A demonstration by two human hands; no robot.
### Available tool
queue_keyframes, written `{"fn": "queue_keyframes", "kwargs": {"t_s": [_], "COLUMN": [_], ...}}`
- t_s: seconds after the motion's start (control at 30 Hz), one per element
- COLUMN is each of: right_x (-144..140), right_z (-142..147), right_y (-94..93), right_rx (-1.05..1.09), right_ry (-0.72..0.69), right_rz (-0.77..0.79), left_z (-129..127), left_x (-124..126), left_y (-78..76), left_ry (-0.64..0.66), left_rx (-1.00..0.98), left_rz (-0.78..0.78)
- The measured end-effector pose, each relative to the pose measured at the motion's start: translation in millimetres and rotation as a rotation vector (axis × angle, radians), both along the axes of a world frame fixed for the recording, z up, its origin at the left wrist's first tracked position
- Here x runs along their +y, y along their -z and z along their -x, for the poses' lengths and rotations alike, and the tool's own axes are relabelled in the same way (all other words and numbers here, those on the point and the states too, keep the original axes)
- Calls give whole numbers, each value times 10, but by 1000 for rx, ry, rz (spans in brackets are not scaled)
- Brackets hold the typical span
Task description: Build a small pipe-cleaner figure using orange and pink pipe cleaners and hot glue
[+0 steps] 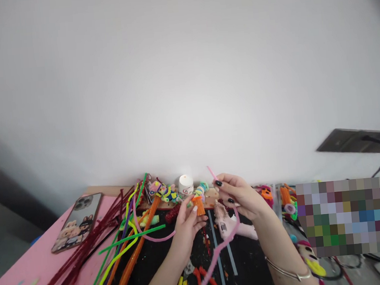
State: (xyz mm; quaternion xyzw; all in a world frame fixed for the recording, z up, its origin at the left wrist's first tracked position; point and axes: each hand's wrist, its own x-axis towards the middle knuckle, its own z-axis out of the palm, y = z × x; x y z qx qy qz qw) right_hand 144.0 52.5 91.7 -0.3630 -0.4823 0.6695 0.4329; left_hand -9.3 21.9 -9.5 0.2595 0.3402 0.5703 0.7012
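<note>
My left hand [186, 225] is closed on a short orange bundle [200, 206] that looks like cut pipe cleaners, held between thumb and fingers. Higher and to the right, my right hand [241, 195] pinches a long pink pipe cleaner [220, 247]. One end sticks up above the fingertips; the rest hangs in a curve down toward the front. Behind that strand a pale pink glue gun [229, 226] lies on the black mat [160, 260]. Below my left hand are pliers [189, 268], with red and yellow handles nearby.
Orange, green, yellow and dark red pipe cleaners [134, 271] spread across the left side. A phone [77, 223] lies on the pink surface [30, 263]. Along the wall stand a white cup [186, 185] and a small colourful figure [163, 192]. A wall socket [346, 141] is at right.
</note>
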Motion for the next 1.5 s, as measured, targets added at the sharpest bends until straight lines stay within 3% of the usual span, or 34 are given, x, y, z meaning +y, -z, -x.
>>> {"fn": "queue_keyframes", "kwargs": {"t_s": [0.2,0.4,0.57,0.77,1.07,1.5], "right_x": [0,-108,-220,-240,-96,-39], "right_z": [-31,-218,-284,-232,-194,-211], "right_y": [42,-73,-113,-76,65,163], "right_rx": [-199,-261,-311,-426,-613,-700], "right_ry": [-128,-277,-252,-300,-254,-271], "right_rz": [6,48,83,49,-160,-270], "left_z": [8,3,-12,-11,3,13], "left_x": [-9,-15,-22,-49,-45,-89], "left_y": [-37,-37,-5,-73,-95,-51], "left_ry": [4,18,26,41,72,104], "left_rx": [10,-10,-22,-4,27,83], "left_rz": [11,23,16,36,14,-88]}}
